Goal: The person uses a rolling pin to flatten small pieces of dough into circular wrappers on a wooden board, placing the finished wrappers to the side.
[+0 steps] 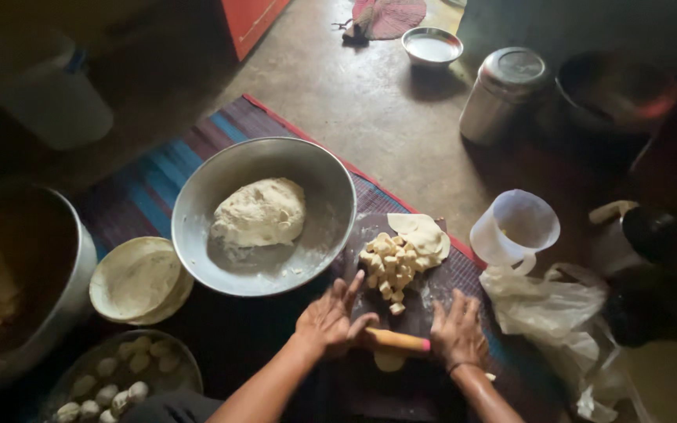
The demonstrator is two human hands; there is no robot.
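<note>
Both hands, the left hand [329, 317] and right hand [456, 333], press flat with spread fingers on a rolling pin [396, 340] over a dough disc [389, 360], beyond cut dough pieces [389, 266] and a metal bowl [331, 180] holding a dough lump [260, 213].

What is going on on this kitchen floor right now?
A person presses both hands, left hand and right hand, flat on a wooden rolling pin, rolling a small dough disc on a dark board. Cut dough pieces sit piled ahead, beside a metal bowl holding a dough lump.
</note>
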